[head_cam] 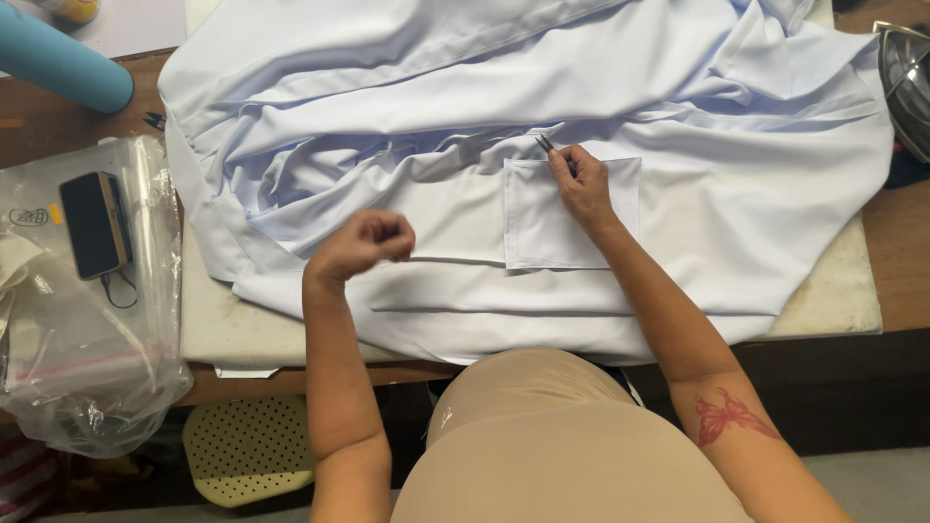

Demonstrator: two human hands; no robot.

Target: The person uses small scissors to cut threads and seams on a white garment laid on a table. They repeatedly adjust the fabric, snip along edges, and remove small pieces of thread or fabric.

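While a clear plastic bag (87, 320) with a dark phone (94, 224) on it lies left of the white garment (678, 116), the right hand (581, 184) rests on the garment's square pocket (542, 232), its grip pinched shut on small snips (544, 143) that point up and left from the pocket's top edge. Just left of the pocket, the left hand (363, 242) hovers curled into a fist; whether it holds anything I cannot tell. A teal cylinder (60, 60) lies at the desk (39, 126) corner beyond the bag.

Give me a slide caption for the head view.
Right hand holds small snips at a white garment's pocket; left hand hovers closed nearby.
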